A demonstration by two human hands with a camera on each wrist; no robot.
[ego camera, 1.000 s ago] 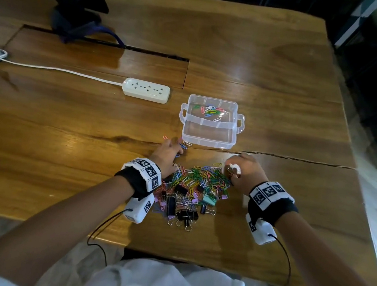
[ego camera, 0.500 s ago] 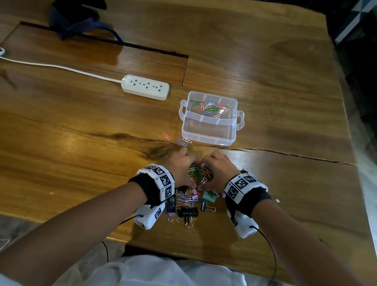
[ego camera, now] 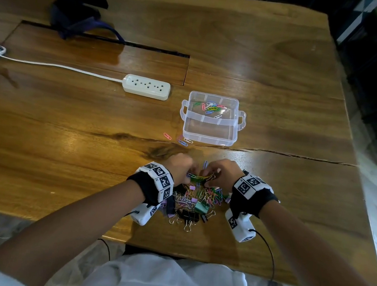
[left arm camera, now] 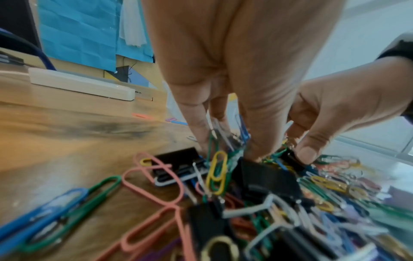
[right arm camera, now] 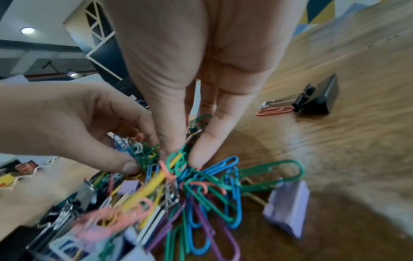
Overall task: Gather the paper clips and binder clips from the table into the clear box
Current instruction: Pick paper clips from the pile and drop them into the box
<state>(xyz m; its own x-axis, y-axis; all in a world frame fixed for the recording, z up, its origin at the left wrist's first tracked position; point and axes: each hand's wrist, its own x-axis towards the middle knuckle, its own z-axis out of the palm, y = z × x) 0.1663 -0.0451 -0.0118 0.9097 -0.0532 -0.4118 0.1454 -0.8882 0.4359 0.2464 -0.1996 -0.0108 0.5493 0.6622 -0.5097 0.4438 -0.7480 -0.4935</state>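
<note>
Barely begun — few paper clips [ego camera: 211, 108] in clear box [ego camera: 210, 131] beyond both hands, left hand [ego camera: 179, 167] and right hand [ego camera: 223, 173] pinching a clump [ego camera: 199, 179]; pile [ego camera: 195, 203] beneath remaining.

A white power strip [ego camera: 146, 87] is laid flat on the wooden table [ego camera: 266, 57], its white cord [ego camera: 60, 67] run toward the left edge. A dark monitor stand [ego camera: 74, 16] is set at the far left.

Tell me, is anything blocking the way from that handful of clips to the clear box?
Nothing visible does. Only bare table and a few stray paper clips lie between the clump and the open clear box.
</note>
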